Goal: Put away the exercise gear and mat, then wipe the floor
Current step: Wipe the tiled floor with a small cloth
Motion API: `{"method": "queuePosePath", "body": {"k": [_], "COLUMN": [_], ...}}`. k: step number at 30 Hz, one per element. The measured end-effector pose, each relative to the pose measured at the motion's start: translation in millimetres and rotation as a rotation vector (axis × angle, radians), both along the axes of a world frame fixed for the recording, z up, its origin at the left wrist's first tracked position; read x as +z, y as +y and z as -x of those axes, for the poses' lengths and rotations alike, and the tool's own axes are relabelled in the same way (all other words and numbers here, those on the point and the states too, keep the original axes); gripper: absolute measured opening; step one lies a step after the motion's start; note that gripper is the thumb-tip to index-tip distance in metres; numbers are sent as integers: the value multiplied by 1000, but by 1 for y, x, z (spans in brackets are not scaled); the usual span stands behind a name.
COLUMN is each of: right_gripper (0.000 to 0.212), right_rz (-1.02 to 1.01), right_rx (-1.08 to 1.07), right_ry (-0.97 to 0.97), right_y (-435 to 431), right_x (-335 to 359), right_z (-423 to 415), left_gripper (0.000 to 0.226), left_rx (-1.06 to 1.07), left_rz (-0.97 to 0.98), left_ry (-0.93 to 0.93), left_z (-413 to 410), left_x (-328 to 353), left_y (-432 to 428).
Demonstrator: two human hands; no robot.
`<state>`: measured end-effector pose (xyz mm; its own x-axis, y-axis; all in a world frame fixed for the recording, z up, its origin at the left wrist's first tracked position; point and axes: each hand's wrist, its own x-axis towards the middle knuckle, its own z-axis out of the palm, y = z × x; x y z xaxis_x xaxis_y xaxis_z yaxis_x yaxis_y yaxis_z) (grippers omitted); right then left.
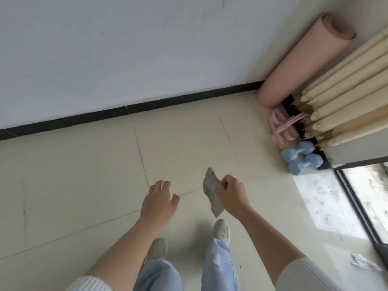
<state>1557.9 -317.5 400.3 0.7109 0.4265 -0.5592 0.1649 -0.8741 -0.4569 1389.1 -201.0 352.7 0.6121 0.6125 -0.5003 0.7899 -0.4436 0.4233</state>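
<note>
My right hand [231, 193] pinches a grey cloth [212, 193] that hangs down above the cream tiled floor [84, 185]. To its left my left hand [158, 199] hovers with fingers spread and nothing in it. In the far right corner a rolled pink mat [302, 59] leans upright against the white wall. Below it on the floor lie a pink piece of exercise gear [281, 128] and two light blue dumbbells [301, 157], side by side and touching.
A cream pleated curtain [344, 101] hangs at the right above a dark window frame [357, 206]. A black skirting board [126, 113] runs along the wall. A crumpled scrap [364, 262] lies by the window. My feet [222, 231] stand below my hands.
</note>
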Motion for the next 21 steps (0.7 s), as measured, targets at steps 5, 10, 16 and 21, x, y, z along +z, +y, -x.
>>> {"method": "queuePosePath", "body": {"k": [5,10,16,21], "right_gripper": [22,18,12,20], "right_rz": [-17,-51,-260,-379], "right_rx": [61,99,140,-24], "right_ry": [14,9,19,74], "right_y": [6,19,76,104], "right_x": [-149,-304,-436,-500], "right_z": [-60,-108,-154,-184], "left_gripper": [48,51,60,63], "left_rx": [118,231,192,135], "left_rz": [3,-15,-184,-314], "left_ry": [62,24,-7,30], "left_z": [-48,-95,-128,-130], "left_x": [-143,-310,-460,-523], "left_y": [-13,-12,29,73]}}
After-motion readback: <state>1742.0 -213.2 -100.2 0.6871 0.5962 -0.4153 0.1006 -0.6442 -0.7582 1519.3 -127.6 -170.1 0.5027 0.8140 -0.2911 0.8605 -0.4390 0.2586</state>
